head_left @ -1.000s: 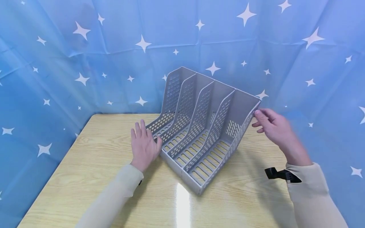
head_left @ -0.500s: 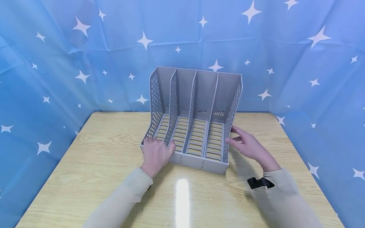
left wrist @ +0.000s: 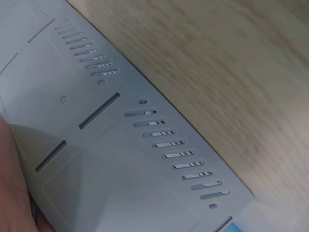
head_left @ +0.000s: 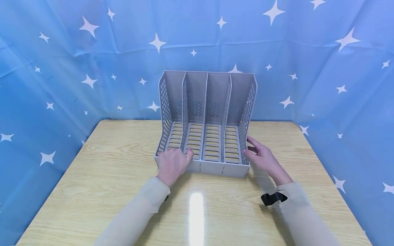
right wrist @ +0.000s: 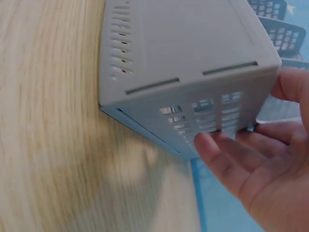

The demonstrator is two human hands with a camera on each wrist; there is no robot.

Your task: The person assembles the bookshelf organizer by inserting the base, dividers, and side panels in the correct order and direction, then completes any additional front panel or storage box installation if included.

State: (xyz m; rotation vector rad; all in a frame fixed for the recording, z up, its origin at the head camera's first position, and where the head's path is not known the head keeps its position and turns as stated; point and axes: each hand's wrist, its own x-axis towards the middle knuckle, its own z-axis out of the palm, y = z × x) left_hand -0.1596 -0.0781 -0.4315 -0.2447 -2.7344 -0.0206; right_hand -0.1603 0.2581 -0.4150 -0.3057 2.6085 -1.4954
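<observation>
A grey plastic desktop file holder stands upright at the back middle of the table, its several slots facing the person. My left hand grips the left part of its low front wall, fingers over the lip. In the left wrist view only the edge of that hand shows beside the slotted front panel; the fingertips are hidden. My right hand holds the right side wall near the front. In the right wrist view its fingers lie against the perforated outside, the thumb at the wall's edge.
The file holder stands on a light wood-grain table, near its back edge. Behind and on both sides hangs a blue curtain with white stars. A black strap is on the right wrist.
The file holder has turned from a slanted, tipped pose to stand square to the person. The left hand has closed on its front lip; the right hand has slid down the right side.
</observation>
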